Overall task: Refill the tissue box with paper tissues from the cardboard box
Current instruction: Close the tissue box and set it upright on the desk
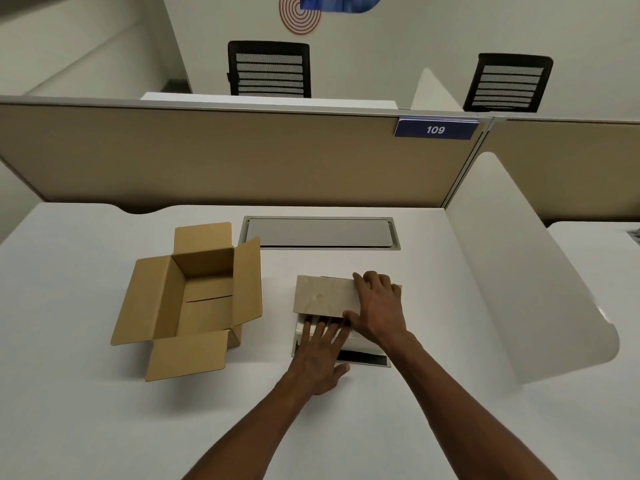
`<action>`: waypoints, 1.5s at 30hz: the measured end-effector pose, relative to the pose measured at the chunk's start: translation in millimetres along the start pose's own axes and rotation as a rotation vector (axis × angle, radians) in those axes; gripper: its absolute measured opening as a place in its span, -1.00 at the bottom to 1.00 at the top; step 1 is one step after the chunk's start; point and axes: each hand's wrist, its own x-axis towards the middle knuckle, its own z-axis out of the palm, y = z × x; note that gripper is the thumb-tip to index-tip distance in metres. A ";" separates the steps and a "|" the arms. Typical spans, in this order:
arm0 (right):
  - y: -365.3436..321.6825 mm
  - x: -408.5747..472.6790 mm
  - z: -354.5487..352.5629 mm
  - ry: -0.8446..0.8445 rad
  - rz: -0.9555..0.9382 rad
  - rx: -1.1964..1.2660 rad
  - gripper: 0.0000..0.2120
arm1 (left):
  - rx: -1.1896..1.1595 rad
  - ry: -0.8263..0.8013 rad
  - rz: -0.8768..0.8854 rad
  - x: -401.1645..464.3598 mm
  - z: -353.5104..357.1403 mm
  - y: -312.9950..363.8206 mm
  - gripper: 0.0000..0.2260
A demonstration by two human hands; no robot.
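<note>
An open brown cardboard box [194, 299] stands on the white desk at the left, flaps spread, and its inside looks bare. To its right lies the tissue box [360, 358], a flat tray with a dark slot at its near edge. A beige lid [322, 296] is tilted over the tray's far part. My right hand [375, 306] grips the lid's right end. My left hand [322, 351] lies flat with fingers spread on the white paper tissues [356, 336] in the tray, fingertips under the lid's near edge.
A grey cable hatch [320, 233] is set into the desk [104, 410] behind both boxes. A tan partition [225, 157] with a blue "109" sign [435, 129] closes the back. A white curved divider [519, 271] stands at the right. Two black chairs are beyond.
</note>
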 end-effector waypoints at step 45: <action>-24.5 58.8 -30.1 -0.646 -0.167 -0.098 -0.13 | -0.028 0.083 0.106 -61.6 20.6 -22.3 -0.32</action>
